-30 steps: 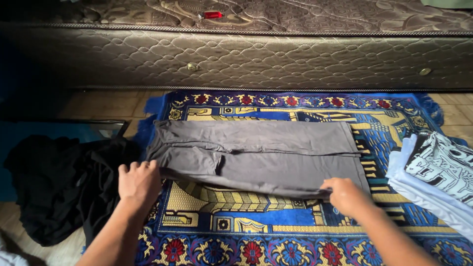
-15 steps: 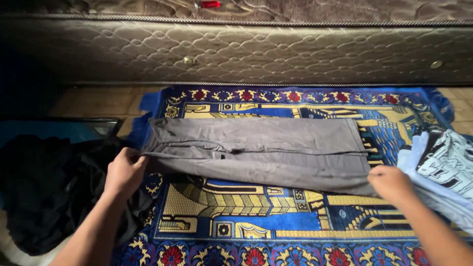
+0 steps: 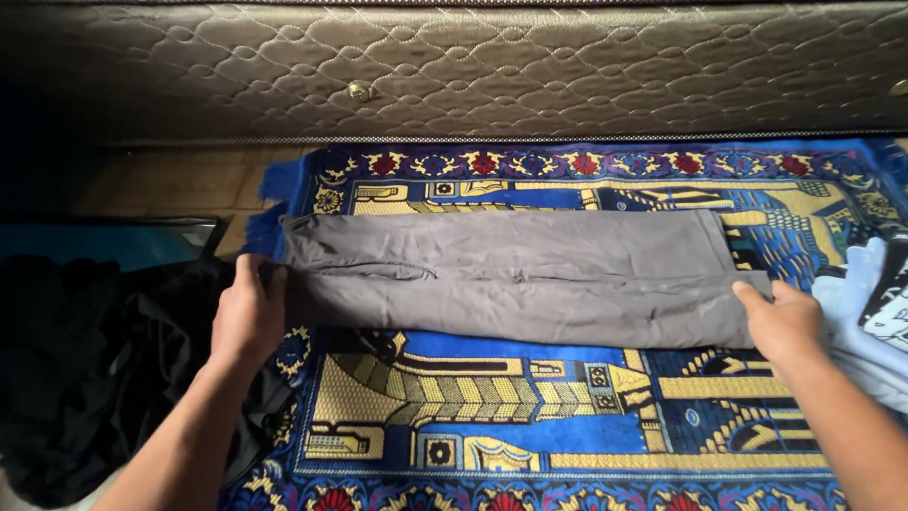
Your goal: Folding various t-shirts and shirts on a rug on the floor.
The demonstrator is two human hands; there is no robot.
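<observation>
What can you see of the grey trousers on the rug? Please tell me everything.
The grey trousers lie flat on the blue patterned rug, folded lengthwise into a long band running left to right, parallel to the mattress side behind. The cloth looks thin and soft, with small creases and a seam line along the middle. The left hand rests on the left end and the right hand touches the lower right corner. Which end is the waist is unclear.
</observation>
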